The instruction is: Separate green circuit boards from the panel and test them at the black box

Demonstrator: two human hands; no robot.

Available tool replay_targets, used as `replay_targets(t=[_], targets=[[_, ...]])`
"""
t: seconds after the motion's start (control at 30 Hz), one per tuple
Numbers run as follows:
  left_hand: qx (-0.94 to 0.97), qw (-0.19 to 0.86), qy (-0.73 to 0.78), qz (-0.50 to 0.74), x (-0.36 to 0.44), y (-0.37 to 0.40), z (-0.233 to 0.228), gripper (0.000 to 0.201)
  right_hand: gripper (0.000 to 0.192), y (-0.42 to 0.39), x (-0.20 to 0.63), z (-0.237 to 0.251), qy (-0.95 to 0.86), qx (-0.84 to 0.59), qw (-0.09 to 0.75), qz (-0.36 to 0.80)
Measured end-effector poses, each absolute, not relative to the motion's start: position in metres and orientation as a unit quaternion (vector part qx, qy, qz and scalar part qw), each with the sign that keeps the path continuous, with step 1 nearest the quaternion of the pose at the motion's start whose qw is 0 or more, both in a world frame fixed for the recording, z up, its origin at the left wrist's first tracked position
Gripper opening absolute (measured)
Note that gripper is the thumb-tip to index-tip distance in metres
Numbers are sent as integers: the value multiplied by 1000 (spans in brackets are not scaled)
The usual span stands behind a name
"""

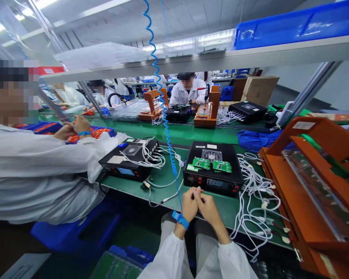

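My left hand (189, 204) and my right hand (207, 207) meet at the front edge of the green bench, fingertips touching. Both are closed, fingers bent inward; whether anything small lies between them is hidden. A blue wrist strap (180, 220) circles my left wrist, joined to a coiled blue cord (166, 130) hanging from above. Just beyond my hands is a black tester box (192, 176) with a lit display (219, 183). Two green circuit boards, a left one (201, 162) and a right one (222, 166), lie on its top, apart from my hands.
White cables (254, 193) tangle to the right, beside an orange test fixture (305, 186). Another black box (130, 157) with cables stands left. A co-worker's sleeve (87, 155) reaches over the bench at left. A shelf (192, 62) crosses overhead, carrying a blue bin (296, 25).
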State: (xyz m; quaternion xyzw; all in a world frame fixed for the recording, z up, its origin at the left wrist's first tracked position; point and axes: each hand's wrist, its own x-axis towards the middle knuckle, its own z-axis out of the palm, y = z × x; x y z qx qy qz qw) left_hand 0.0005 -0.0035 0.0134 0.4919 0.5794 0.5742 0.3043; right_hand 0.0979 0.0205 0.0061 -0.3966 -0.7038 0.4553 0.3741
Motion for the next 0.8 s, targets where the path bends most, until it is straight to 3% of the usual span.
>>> replay_targets(t=[0.8], targets=[[488, 310, 577, 578, 1, -3, 11, 44, 59, 20, 98, 9, -704, -396, 377, 453]])
